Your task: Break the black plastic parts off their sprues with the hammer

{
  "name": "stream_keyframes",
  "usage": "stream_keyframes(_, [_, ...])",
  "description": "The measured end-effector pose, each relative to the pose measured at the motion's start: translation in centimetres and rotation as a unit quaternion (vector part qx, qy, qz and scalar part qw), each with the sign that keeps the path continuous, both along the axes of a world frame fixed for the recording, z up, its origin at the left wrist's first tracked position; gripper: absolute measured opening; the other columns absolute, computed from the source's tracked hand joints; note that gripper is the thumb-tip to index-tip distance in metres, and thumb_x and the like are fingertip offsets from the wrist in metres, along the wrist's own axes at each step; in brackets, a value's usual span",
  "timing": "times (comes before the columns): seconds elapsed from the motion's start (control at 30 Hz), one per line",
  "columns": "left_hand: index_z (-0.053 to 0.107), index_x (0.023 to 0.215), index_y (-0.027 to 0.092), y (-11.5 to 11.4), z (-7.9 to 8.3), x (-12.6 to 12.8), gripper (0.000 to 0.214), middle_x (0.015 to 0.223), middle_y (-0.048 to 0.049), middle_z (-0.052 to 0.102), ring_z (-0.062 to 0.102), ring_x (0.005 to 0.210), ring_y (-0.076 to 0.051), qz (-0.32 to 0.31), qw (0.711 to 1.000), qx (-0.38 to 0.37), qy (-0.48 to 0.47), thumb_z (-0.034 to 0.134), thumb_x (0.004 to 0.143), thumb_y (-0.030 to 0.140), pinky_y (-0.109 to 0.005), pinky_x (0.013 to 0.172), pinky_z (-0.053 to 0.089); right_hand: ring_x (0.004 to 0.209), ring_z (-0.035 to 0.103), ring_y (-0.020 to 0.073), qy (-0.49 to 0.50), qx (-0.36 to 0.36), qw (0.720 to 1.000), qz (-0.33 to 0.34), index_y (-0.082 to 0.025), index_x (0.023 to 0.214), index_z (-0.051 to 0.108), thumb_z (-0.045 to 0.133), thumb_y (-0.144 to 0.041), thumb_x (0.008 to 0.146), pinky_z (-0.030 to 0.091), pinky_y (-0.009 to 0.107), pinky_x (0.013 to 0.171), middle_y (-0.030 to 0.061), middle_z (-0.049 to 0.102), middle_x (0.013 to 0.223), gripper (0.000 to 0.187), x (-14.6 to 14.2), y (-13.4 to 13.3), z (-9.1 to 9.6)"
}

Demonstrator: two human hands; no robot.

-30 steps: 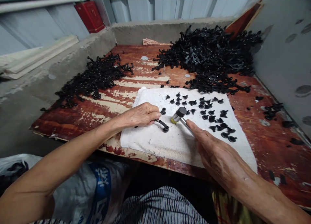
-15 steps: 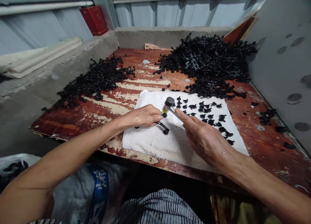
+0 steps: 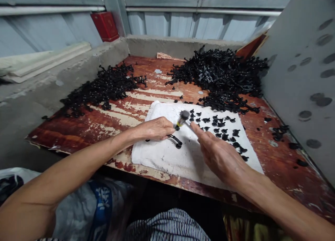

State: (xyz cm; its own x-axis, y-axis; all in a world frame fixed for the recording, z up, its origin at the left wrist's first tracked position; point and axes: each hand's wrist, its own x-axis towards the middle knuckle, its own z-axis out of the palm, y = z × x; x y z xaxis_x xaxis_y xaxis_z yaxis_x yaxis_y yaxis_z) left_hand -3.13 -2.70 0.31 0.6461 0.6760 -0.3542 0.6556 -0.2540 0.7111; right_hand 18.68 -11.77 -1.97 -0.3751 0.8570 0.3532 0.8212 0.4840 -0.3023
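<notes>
Left hand [image 3: 154,129] fingers clamped on the part [image 3: 175,140] on the cloth [image 3: 167,157], right hand [image 3: 220,157] gripping the hammer [image 3: 183,117] just above, and a skewed blow could catch those fingertips

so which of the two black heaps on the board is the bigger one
The far right heap, beside the grey panel; the left heap is lower and thinner.
</notes>
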Motion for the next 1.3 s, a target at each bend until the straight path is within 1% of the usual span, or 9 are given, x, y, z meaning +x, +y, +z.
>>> stream_keyframes(0.23, [0.044, 0.053, 0.019, 0.0, -0.6, 0.1, 0.035, 0.044, 0.0047, 0.040, 0.032, 0.039, -0.007, 0.011, 1.000, 0.002, 0.011, 0.046, 0.084, 0.034, -0.022, 0.041, 0.022, 0.068, 0.062, 0.0205, 0.077, -0.089, 0.993, -0.024, -0.016, 0.142, 0.045, 0.035, -0.010, 0.085, 0.054, 0.039, 0.070, 0.0104, 0.066, 0.081, 0.058, -0.4, -0.1, -0.3])
stream_keyframes(0.37, [0.053, 0.066, 0.017, 2.1, 2.5, -2.7, 0.030, 0.056, 0.0001, 0.051, 0.045, 0.050, -0.011, 0.075, 0.985, 0.123, 0.092, 0.045, 0.086, 0.037, -0.022, 0.049, 0.031, 0.049, 0.046, 0.0119, 0.267, -0.221, 0.935, -0.078, -0.018, 0.142, 0.043, 0.035, -0.029, 0.093, 0.047, 0.027, 0.049, 0.0014, 0.054, 0.070, 0.051, 0.3, -1.6, 1.0])
stream_keyframes(0.47, [0.059, 0.094, 0.011, 4.4, 5.8, -4.8, 0.032, 0.085, -0.0128, 0.061, 0.058, 0.077, -0.025, 0.227, 0.884, 0.316, 0.261, 0.044, 0.086, 0.038, -0.030, 0.062, 0.040, 0.042, 0.035, 0.0076, 0.363, -0.376, 0.849, -0.075, -0.019, 0.145, 0.035, 0.038, -0.042, 0.093, 0.037, 0.021, 0.036, -0.0020, 0.048, 0.071, 0.057, 0.7, -2.9, 0.6])
stream_keyframes(0.57, [0.053, 0.113, -0.003, 6.3, 7.0, -3.5, 0.049, 0.117, -0.0296, 0.051, 0.048, 0.110, -0.043, 0.255, 0.778, 0.477, 0.320, 0.042, 0.087, 0.037, -0.044, 0.079, 0.043, 0.040, 0.033, 0.0052, 0.382, -0.433, 0.814, -0.058, -0.021, 0.142, 0.039, 0.043, -0.050, 0.090, 0.033, 0.019, 0.032, -0.0021, 0.048, 0.076, 0.059, 0.9, -3.3, -0.4])
stream_keyframes(0.63, [0.057, 0.105, 0.002, 7.1, 6.0, -0.2, 0.039, 0.111, -0.0241, 0.055, 0.050, 0.109, -0.037, 0.218, 0.800, 0.482, 0.283, 0.044, 0.086, 0.033, -0.043, 0.085, 0.043, 0.038, 0.034, 0.0038, 0.404, -0.450, 0.794, -0.057, -0.025, 0.140, 0.039, 0.045, -0.055, 0.088, 0.032, 0.018, 0.031, -0.0035, 0.049, 0.076, 0.060, 0.9, -3.0, -0.8])
stream_keyframes(0.73, [0.059, 0.105, 0.012, 8.2, 3.3, 6.5, 0.027, 0.108, -0.0135, 0.059, 0.053, 0.107, -0.025, -0.036, 0.882, 0.449, 0.140, 0.041, 0.086, 0.019, -0.035, 0.092, 0.042, 0.034, 0.031, 0.0015, 0.463, -0.484, 0.741, -0.050, -0.025, 0.136, 0.038, 0.050, -0.060, 0.083, 0.028, 0.016, 0.029, -0.0062, 0.049, 0.073, 0.065, 1.0, -2.5, -0.8])
stream_keyframes(0.87, [0.051, 0.123, 0.015, 10.3, 1.0, 13.5, 0.050, 0.120, -0.0117, 0.057, 0.053, 0.109, -0.022, -0.225, 0.899, 0.365, 0.091, 0.049, 0.074, 0.008, -0.029, 0.089, 0.043, 0.034, 0.032, 0.0004, 0.510, -0.509, 0.693, -0.026, -0.024, 0.133, 0.037, 0.057, -0.064, 0.076, 0.028, 0.014, 0.029, -0.0071, 0.051, 0.073, 0.072, 1.3, -2.3, -0.7])
stream_keyframes(1.07, [0.062, 0.104, 0.015, 12.7, 0.4, 16.5, 0.042, 0.109, -0.0093, 0.061, 0.057, 0.098, -0.021, -0.204, 0.920, 0.324, 0.084, 0.050, 0.067, 0.001, -0.028, 0.082, 0.044, 0.037, 0.031, -0.0001, 0.551, -0.524, 0.650, -0.014, -0.023, 0.131, 0.039, 0.067, -0.064, 0.071, 0.029, 0.012, 0.030, -0.0078, 0.050, 0.071, 0.078, 1.8, -2.1, -0.9])
stream_keyframes(1.3, [0.060, 0.082, 0.017, 13.4, 1.2, 14.5, 0.017, 0.076, -0.0013, 0.060, 0.059, 0.077, -0.016, -0.078, 0.946, 0.314, 0.006, 0.048, 0.073, 0.007, -0.025, 0.069, 0.045, 0.037, 0.033, 0.0001, 0.600, -0.509, 0.616, 0.025, -0.022, 0.126, 0.044, 0.071, -0.054, 0.074, 0.034, 0.011, 0.030, -0.0086, 0.050, 0.067, 0.066, 2.3, -2.1, -1.2])
